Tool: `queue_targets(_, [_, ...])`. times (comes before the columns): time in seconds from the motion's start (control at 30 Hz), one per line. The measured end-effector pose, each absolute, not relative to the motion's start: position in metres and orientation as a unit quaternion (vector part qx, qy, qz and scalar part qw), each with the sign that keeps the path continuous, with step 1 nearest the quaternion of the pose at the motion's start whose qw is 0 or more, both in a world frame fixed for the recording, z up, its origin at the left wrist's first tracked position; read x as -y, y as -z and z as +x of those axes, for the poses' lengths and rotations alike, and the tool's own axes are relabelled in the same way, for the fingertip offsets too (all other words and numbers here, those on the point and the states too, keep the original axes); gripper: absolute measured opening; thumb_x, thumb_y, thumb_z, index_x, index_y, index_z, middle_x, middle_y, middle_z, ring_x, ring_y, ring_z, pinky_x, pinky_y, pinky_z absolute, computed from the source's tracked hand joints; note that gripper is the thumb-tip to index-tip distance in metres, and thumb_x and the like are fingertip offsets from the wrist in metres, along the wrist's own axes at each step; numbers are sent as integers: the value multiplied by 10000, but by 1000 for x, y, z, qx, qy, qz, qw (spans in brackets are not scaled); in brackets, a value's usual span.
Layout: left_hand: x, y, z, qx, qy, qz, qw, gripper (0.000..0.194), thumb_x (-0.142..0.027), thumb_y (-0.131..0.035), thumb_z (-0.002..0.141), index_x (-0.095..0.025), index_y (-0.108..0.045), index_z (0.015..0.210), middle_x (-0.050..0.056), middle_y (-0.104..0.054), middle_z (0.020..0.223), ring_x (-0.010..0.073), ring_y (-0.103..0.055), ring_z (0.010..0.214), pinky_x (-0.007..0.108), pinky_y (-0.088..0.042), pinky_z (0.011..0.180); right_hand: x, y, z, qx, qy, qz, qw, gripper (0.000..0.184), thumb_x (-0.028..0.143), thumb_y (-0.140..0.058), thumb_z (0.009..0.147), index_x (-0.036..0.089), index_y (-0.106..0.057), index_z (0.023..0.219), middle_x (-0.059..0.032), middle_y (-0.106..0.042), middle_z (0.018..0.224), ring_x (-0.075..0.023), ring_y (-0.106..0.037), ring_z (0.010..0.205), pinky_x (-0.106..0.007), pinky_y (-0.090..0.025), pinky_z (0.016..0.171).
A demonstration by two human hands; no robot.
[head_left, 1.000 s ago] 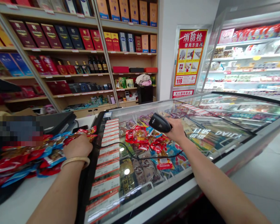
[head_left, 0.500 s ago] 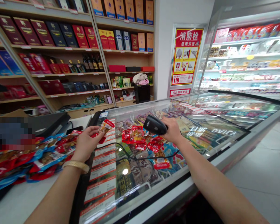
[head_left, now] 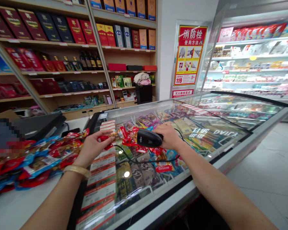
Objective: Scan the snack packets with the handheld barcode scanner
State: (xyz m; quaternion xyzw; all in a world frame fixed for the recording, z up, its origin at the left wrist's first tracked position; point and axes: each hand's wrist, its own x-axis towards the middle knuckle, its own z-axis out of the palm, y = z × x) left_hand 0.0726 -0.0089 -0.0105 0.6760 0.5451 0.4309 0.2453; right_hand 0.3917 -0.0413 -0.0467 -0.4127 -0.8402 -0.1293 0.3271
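My right hand [head_left: 170, 135] is wrapped round a black barcode scanner [head_left: 148, 138], its head pointing left. Pinched in my left hand [head_left: 97, 144] is a small red snack packet [head_left: 113, 136], close in front of the scanner's head. Both hands are over the glass top of a chest freezer [head_left: 141, 188]. Several more red snack packets [head_left: 163, 166] lie on the glass under and around the scanner, which partly hides them. The scanner's black cable [head_left: 144, 162] loops across the glass below my hands.
Left of the freezer, a heap of red and blue snack packets [head_left: 44, 161] covers part of a white counter [head_left: 36, 204]. A dark device [head_left: 44, 126] stands behind the heap. Shelves of boxed bottles [head_left: 62, 28] line the back wall, and a lit refrigerated display [head_left: 254, 60] stands at the right.
My right hand has brought the scanner left and slightly down, close to the packet in my left hand. That packet has moved a little to the right, and the view has shifted slightly.
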Motion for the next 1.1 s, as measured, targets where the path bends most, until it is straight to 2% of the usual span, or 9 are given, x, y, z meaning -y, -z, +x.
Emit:
queue_targets(0.13, [7, 15, 72, -545, -428, 676, 250, 508, -515, -749, 620, -145, -750, 969, -21, -579, 524, 143, -547, 514, 228, -437, 460, 42, 47, 391, 844, 125, -412, 319, 239, 316, -649, 767, 209, -723, 967, -55, -711, 831, -199, -590, 810, -337, -272, 758])
queue_targets(0.27, [3, 21, 70, -539, -426, 680, 256, 530, -510, -735, 648, -140, -743, 1027, 8, -657, 616, 153, -586, 549, 254, -501, 523, 41, 49, 393, 837, 133, -414, 332, 241, 327, -661, 755, 209, -719, 958, -50, -706, 822, -200, -604, 803, -336, -285, 764])
queue_targets(0.37, [-3, 26, 72, -527, -427, 698, 228, 531, -482, -675, 718, -132, -727, 1113, 55, -729, 775, 195, -669, 684, 313, -572, 661, 39, 50, 399, 808, 146, -434, 370, 259, 351, -681, 745, 207, -717, 958, -55, -718, 835, -212, -621, 822, -335, -311, 766])
queue_targets(0.43, [-6, 31, 79, -502, -432, 726, 186, 513, -426, -608, 783, -136, -696, 1198, 85, -756, 927, 232, -706, 848, 365, -588, 793, 37, 49, 406, 773, 163, -462, 402, 259, 365, -682, 746, 207, -717, 948, -63, -729, 842, -222, -633, 830, -335, -335, 768])
queue_targets(0.57, [-7, 46, 104, -417, -420, 803, 70, 450, -258, -488, 872, -170, -643, 1285, 111, -714, 1229, 250, -664, 1136, 418, -529, 1008, 33, 48, 420, 704, 190, -515, 452, 231, 374, -675, 737, 201, -715, 884, -74, -727, 809, -237, -644, 793, -331, -368, 727])
queue_targets(0.73, [-2, 65, 134, -307, -302, 903, 4, 464, -109, -355, 916, -195, -638, 1273, 104, -656, 1355, 221, -565, 1312, 466, -427, 1142, 30, 49, 428, 678, 192, -548, 451, 246, 421, -698, 728, 194, -703, 821, -72, -694, 734, -236, -631, 723, -322, -374, 672])
queue_targets(0.87, [5, 64, 138, -258, -239, 936, -24, 476, -192, -401, 957, -210, -543, 1411, 112, -518, 1516, 259, -385, 1464, 553, -303, 1206, 27, 54, 427, 692, 181, -544, 439, 224, 396, -691, 743, 204, -712, 854, -82, -734, 831, -243, -661, 801, -325, -400, 712])
queue_targets(0.97, [10, 52, 132, -292, -286, 911, -53, 507, -287, -440, 964, -199, -487, 1461, 137, -501, 1521, 282, -402, 1448, 532, -335, 1186, 24, 58, 424, 700, 171, -527, 451, 283, 401, -686, 763, 203, -728, 960, -87, -756, 894, -251, -681, 870, -330, -428, 768])
queue_targets(1.1, [11, 32, 104, -470, -297, 821, -130, 465, -294, -476, 902, -170, -587, 1337, 196, -608, 1337, 342, -593, 1218, 520, -470, 1030, 23, 59, 423, 699, 166, -529, 452, 316, 390, -675, 784, 196, -734, 1026, -85, -757, 871, -253, -689, 861, -334, -437, 773])
